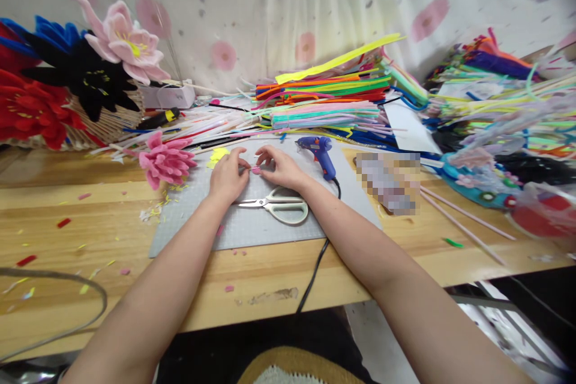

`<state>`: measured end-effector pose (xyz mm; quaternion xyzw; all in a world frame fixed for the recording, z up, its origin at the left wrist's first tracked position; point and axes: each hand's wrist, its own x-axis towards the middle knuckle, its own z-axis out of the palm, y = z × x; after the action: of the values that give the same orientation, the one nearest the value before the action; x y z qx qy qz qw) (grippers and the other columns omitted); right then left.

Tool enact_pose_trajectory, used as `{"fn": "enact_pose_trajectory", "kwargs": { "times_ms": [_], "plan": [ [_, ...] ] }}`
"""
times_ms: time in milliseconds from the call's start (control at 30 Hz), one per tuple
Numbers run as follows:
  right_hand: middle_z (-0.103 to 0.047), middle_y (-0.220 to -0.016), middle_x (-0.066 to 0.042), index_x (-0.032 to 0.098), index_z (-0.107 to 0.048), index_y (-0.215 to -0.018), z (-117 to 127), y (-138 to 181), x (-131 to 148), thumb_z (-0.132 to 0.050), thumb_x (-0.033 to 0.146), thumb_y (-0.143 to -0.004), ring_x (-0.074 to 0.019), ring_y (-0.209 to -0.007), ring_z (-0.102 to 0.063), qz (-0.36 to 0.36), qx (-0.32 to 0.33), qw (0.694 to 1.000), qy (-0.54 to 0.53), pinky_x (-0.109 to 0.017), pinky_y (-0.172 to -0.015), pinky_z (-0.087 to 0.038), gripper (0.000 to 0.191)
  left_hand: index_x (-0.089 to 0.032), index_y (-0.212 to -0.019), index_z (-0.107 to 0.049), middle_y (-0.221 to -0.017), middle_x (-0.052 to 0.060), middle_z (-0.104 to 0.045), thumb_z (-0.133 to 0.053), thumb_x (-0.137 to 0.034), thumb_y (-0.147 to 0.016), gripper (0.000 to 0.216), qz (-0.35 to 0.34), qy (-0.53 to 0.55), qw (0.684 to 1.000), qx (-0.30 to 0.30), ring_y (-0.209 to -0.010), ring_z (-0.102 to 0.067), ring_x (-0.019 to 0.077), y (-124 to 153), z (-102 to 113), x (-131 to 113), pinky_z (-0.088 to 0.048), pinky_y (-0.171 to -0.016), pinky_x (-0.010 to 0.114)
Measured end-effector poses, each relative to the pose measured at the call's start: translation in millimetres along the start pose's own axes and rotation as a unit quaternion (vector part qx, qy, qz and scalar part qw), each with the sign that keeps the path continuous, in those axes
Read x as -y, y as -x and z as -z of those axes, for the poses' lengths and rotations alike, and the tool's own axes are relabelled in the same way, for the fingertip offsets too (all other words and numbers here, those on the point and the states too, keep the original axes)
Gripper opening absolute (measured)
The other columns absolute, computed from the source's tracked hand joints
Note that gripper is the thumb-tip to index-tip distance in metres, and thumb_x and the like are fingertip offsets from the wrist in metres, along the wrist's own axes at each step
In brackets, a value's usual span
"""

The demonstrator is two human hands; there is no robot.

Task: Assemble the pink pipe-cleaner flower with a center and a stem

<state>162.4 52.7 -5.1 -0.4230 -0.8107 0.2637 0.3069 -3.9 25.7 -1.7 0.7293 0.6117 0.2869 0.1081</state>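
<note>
R hand point(279, 168) pinches small pink piece point(256, 171) over cutting mat point(252, 233); L hand point(229, 175) alongside — grip can't be confirmed. Brace wrists, pinch lightly w/ fingertips — keep clear of scissors point(261, 203).

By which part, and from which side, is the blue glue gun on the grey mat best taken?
Probably by its handle, from the near right side: the glue gun lies with its nozzle pointing left, and the handle slants toward the person, where the black cord leaves it.
</note>
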Motion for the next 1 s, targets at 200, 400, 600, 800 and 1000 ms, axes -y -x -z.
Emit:
{"fn": "enact_pose_trajectory", "kwargs": {
  "times_ms": [200, 400, 600, 800, 1000],
  "plan": [
    [-0.064, -0.092, 0.001, 0.022, -0.048, -0.105, 1.5, 1.0, 1.3, -0.060, 0.027, -0.074, -0.0132, -0.082, -0.054, 0.010, -0.011, 1.000, -0.007, -0.028, -0.075, -0.041, 0.034, -0.023, -0.117, -0.045, -0.091, 0.000, -0.069, -0.052, -0.014, -0.072, 0.046, -0.010, -0.002, 1.000, -0.004, -0.102, -0.054, 0.0213, 0.1, 0.3, 1.2, -0.040, -0.088, 0.034],
    [-0.064, -0.090, 0.002, 0.022, -0.048, -0.105, 1.1, -0.2, -3.2, -0.053, 0.013, -0.068, -0.0120, -0.078, -0.053, -0.002, -0.026, 0.999, -0.019, -0.026, -0.072, -0.041, 0.039, -0.023, -0.117, -0.045, -0.091, -0.001, -0.069, -0.053, -0.014, -0.071, 0.047, -0.012, -0.002, 1.000, -0.008, -0.100, -0.055, 0.0217, 0.5, 0.7, 1.3, -0.041, -0.088, 0.035],
    [-0.064, -0.085, 0.003, 0.021, -0.048, -0.101, 0.1, -1.3, -6.4, -0.041, 0.002, -0.060, -0.0106, -0.073, -0.053, -0.014, -0.042, 0.999, -0.032, -0.024, -0.069, -0.041, 0.046, -0.023, -0.117, -0.044, -0.091, -0.001, -0.069, -0.051, -0.012, -0.070, 0.049, -0.009, 0.007, 1.000, -0.016, -0.101, -0.055, 0.0217, 1.5, 0.8, 2.5, -0.042, -0.087, 0.035],
    [-0.065, -0.081, 0.004, 0.021, -0.048, -0.100, 1.1, -1.8, -5.2, -0.036, 0.000, -0.058, -0.0102, -0.070, -0.053, -0.032, -0.055, 0.997, -0.052, -0.024, -0.068, -0.041, 0.049, -0.021, -0.123, -0.038, -0.096, 0.000, -0.068, -0.047, -0.004, -0.064, 0.062, -0.048, 0.026, 0.998, -0.045, -0.109, -0.052, 0.0202, 2.5, 0.7, 1.7, -0.039, -0.096, 0.035],
    [-0.068, -0.083, 0.004, 0.022, -0.047, -0.104, 2.1, -0.3, -0.5, -0.034, -0.001, -0.057, -0.0121, -0.076, -0.054, -0.005, -0.019, 0.999, -0.047, -0.027, -0.078, -0.041, 0.053, -0.019, -0.123, -0.039, -0.095, 0.000, -0.069, -0.045, -0.002, -0.062, 0.064, -0.087, 0.020, 0.996, -0.012, -0.108, -0.052, 0.0203, 2.8, 1.4, -2.3, -0.037, -0.098, 0.036]
  ]
}}
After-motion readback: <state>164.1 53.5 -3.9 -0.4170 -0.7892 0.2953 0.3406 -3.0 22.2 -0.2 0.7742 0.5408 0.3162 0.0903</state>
